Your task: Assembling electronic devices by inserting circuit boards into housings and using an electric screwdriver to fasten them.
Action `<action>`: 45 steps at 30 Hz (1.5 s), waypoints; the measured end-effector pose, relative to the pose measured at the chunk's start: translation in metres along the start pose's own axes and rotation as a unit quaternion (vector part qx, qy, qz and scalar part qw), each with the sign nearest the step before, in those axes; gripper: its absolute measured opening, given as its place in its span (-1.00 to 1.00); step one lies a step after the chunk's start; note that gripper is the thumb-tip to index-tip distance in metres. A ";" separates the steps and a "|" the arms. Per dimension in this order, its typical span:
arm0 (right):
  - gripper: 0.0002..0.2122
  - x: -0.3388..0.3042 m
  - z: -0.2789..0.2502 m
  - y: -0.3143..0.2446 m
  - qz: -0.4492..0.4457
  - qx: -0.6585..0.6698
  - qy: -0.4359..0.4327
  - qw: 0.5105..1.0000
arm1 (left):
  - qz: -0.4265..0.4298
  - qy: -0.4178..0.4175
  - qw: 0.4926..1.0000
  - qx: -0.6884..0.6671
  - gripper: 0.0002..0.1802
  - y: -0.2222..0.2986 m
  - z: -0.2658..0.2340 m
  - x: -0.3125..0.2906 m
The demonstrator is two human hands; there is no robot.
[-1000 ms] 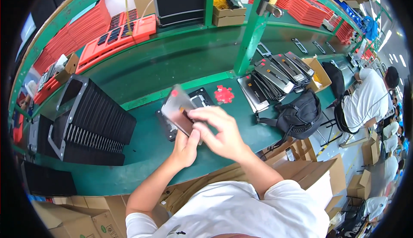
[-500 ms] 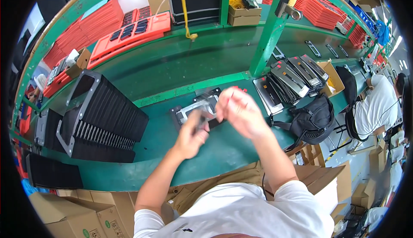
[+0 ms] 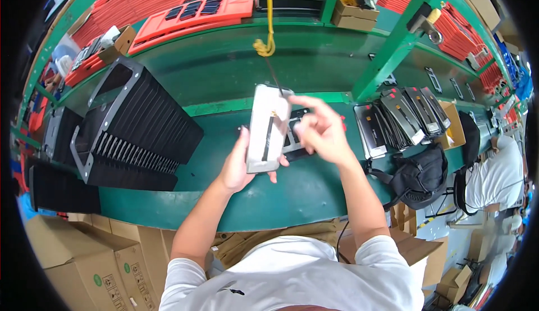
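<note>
On our green tabletop (image 3: 292,204), stacked panels (image 3: 402,114) are lying near the back edge, to the right; waiting or finished, we cannot tell. Between front and back edges, our left hand (image 3: 234,169) is holding one panel (image 3: 261,124) partly in front of a frame (image 3: 299,152), fingers clamped around its lower part. Our right hand (image 3: 325,135) is pointing its index finger at the panel's upper right corner; whether it is pinching, we cannot tell. We are seemingly partway, not yet setting it down.
</note>
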State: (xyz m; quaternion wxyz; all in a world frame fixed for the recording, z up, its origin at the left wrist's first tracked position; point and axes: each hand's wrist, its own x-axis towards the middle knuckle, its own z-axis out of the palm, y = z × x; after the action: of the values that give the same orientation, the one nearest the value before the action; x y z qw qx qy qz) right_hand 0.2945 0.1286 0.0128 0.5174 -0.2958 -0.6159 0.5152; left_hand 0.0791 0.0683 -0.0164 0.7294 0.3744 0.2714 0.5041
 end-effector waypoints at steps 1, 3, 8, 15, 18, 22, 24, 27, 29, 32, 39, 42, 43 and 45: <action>-0.74 -0.004 0.002 -0.005 0.094 0.043 -0.117 0.988 | -0.019 -0.022 1.000 -0.002 -0.10 -0.004 -0.007 -0.002; -0.67 -0.009 0.000 0.000 0.181 0.096 -0.231 0.951 | -0.064 -0.069 0.996 -0.006 -0.10 -0.007 -0.015 -0.007; -0.59 -0.010 -0.007 0.022 0.148 0.086 -0.364 0.916 | -0.030 -0.030 0.995 0.090 -0.09 0.003 -0.003 -0.003; -0.73 -0.012 -0.010 0.001 0.179 0.037 -0.311 0.933 | -0.010 -0.036 0.996 0.083 -0.09 -0.002 -0.015 -0.004; -0.80 -0.013 -0.018 0.025 0.004 0.023 -0.173 0.985 | 0.059 -0.012 0.983 0.176 -0.17 0.007 -0.020 -0.002; -0.83 0.003 -0.029 0.033 0.042 0.018 -0.007 0.999 | 0.182 0.044 0.860 0.475 -0.16 0.023 -0.040 0.004; -0.83 0.008 -0.042 0.052 0.025 -0.098 0.036 0.994 | 0.219 0.060 0.778 0.585 -0.10 0.021 -0.039 0.007; -0.83 0.009 -0.058 0.052 0.046 -0.180 0.041 0.982 | 0.204 0.121 0.735 0.635 0.11 0.022 -0.018 0.005; -0.80 0.011 -0.068 0.045 0.090 -0.233 0.006 0.968 | 0.204 0.113 0.725 0.648 0.12 0.018 -0.013 0.007; -0.75 0.011 -0.073 0.057 0.118 -0.216 -0.013 0.969 | 0.207 0.098 0.703 0.673 0.14 0.011 -0.005 0.013; -0.59 0.011 -0.073 0.041 0.268 -0.144 -0.084 0.949 | 0.196 0.103 0.702 0.677 0.08 -0.009 0.007 0.038; -0.54 0.011 -0.080 0.048 0.292 -0.092 -0.083 0.948 | 0.184 0.093 0.700 0.684 0.07 -0.011 0.012 0.041; -0.53 0.010 -0.081 0.048 0.286 -0.103 -0.099 0.948 | 0.178 0.091 0.699 0.687 0.06 -0.011 0.012 0.041; -0.52 0.009 -0.082 0.049 0.274 -0.125 -0.133 0.944 | 0.192 0.081 0.679 0.704 0.07 -0.011 0.011 0.040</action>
State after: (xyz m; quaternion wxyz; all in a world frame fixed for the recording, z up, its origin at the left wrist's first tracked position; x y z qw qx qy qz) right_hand 0.3609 0.1784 -0.0352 0.2283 -0.4439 -0.6342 0.5905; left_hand 0.1071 0.1005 -0.0197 0.1127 0.7789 0.5266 0.3215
